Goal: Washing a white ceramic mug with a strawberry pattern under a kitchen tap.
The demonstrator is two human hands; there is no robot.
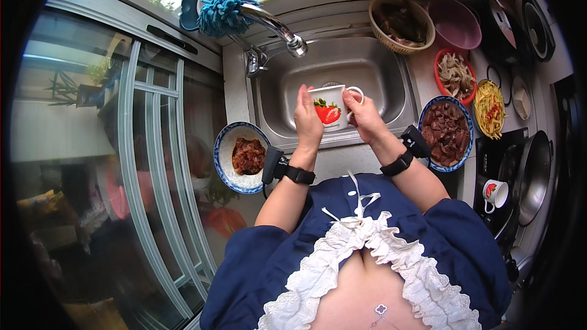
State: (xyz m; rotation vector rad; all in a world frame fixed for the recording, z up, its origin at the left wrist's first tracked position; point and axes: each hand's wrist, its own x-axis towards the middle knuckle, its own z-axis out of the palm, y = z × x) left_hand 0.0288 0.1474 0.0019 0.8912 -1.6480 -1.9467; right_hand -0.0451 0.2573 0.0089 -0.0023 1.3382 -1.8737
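Over the near part of a stainless steel sink [339, 62], a white mug with a strawberry picture [331, 114] is held between both hands. My left hand [308, 119] lies along the mug's left side, fingers extended. My right hand [365, 117] grips it at the right, by its handle. A chrome faucet [275, 25] arches over the sink's upper left, and a blue microfibre cloth or duster [227, 13] hangs on its neck. The mug's base is low and partly between the hands.
A bowl of marinated meat [221, 158] stands left of the sink. On the right are a bowl of sliced dark meat [470, 140], a red bowl [435, 73], a basket holding fish [429, 46], shredded yellow food [490, 109], a second strawberry mug [500, 194] and a wok [536, 183].
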